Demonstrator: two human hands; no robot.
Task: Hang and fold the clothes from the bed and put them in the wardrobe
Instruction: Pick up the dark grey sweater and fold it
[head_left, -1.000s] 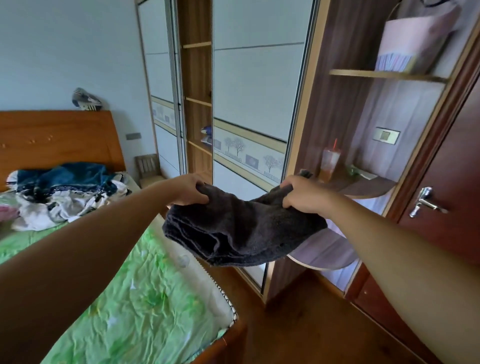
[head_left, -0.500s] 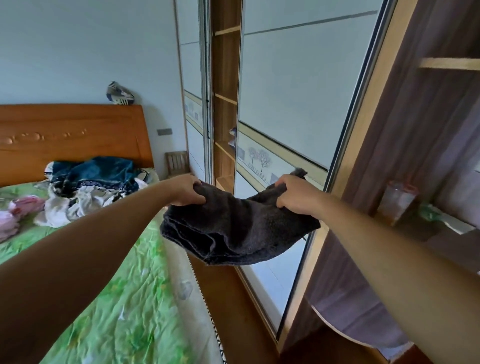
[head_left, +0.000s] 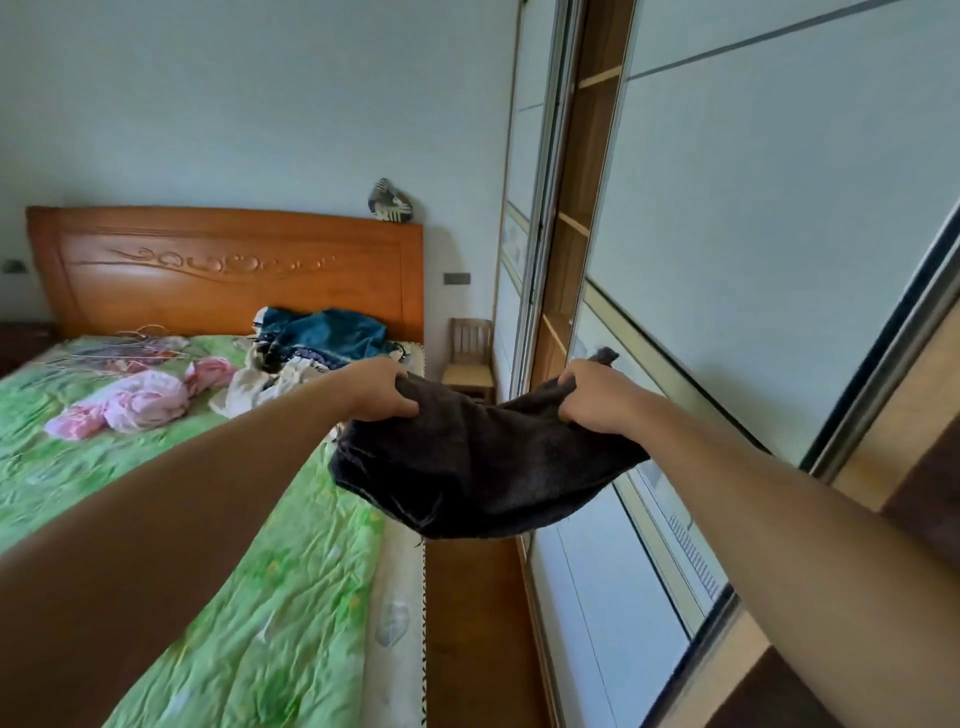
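Note:
A folded dark grey garment (head_left: 483, 473) hangs in the air between my two hands, above the gap between bed and wardrobe. My left hand (head_left: 382, 389) grips its left top edge and my right hand (head_left: 597, 397) grips its right top edge. On the bed (head_left: 249, 597) near the headboard lie a blue garment (head_left: 332, 335), a white one (head_left: 270, 387) and a pink one (head_left: 140, 402). The wardrobe (head_left: 779, 249) runs along the right with pale sliding doors; a narrow open section shows wooden shelves (head_left: 571, 223).
Wire hangers (head_left: 124, 351) lie on the green cover by the wooden headboard (head_left: 228, 270). A small wooden chair (head_left: 470, 358) stands between the bed and the wardrobe. A strip of wooden floor (head_left: 470, 623) runs beside the bed. A patterned object (head_left: 388, 201) sits on the headboard top.
The view has swung left, away from the open corner shelves and door toward the bed and the sliding doors. Both hands keep the same hold on the dark garment.

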